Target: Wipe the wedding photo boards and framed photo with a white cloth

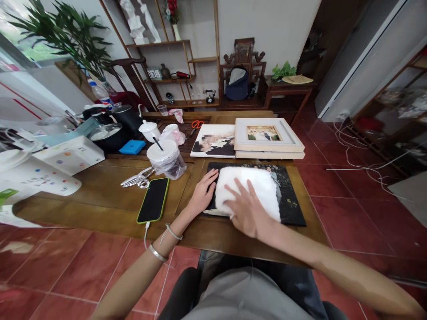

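Observation:
A dark photo panel [290,200] lies flat near the front edge of the wooden table [106,195]. A white fluffy cloth [256,184] covers its left half. My right hand [245,211] presses flat on the cloth, fingers spread, open. My left hand [202,193] rests on the panel's left edge beside the cloth, fingers stretched out, steadying it. A bracelet and a cord sit on my left wrist.
A black phone in a green case [153,200] lies left of my hand, with keys [138,179] and a lidded plastic cup in a bag [167,159] behind it. Framed photos [267,138] are stacked further back. Pots, boxes and a tea set crowd the left.

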